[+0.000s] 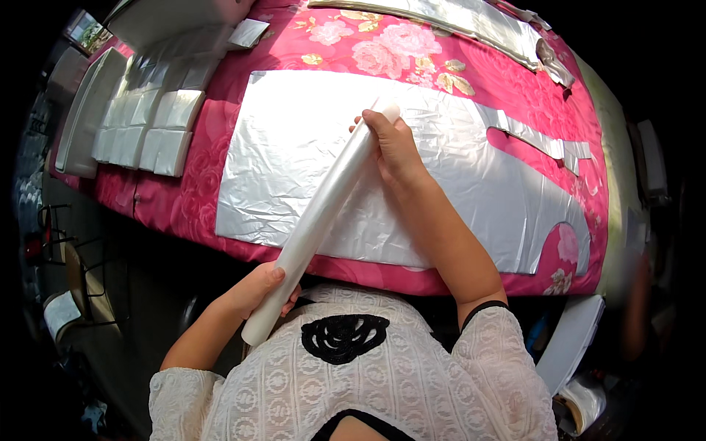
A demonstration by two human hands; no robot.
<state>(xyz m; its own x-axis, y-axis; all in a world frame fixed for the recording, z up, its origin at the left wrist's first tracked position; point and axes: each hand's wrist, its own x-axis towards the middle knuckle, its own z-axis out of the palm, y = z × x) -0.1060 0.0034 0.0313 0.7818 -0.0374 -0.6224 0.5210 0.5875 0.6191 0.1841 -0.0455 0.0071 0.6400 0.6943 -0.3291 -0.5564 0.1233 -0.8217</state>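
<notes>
A long white roll (pixel 316 217) of what looks like thin plastic film slants across in front of me, its far end up and to the right. Near its lower end, my left hand (pixel 261 288) is closed around it, close to my body. Toward the upper end my right hand (pixel 392 141) grips it, with the thumb on top. Beneath the roll, a thin white plastic apron (pixel 272 154) lies spread flat and slightly wrinkled. Its curved cut-outs and narrow strap are at the right. The roll and my right arm cover part of the apron.
The table has a pink flowered cloth (pixel 338 59). Several stacked white packets (pixel 162 140) stand at the left, next to a pale bin (pixel 84 121). A long folded bundle of white plastic (pixel 471 22) lies along the far side. A stool (pixel 66 312) stands at the lower left.
</notes>
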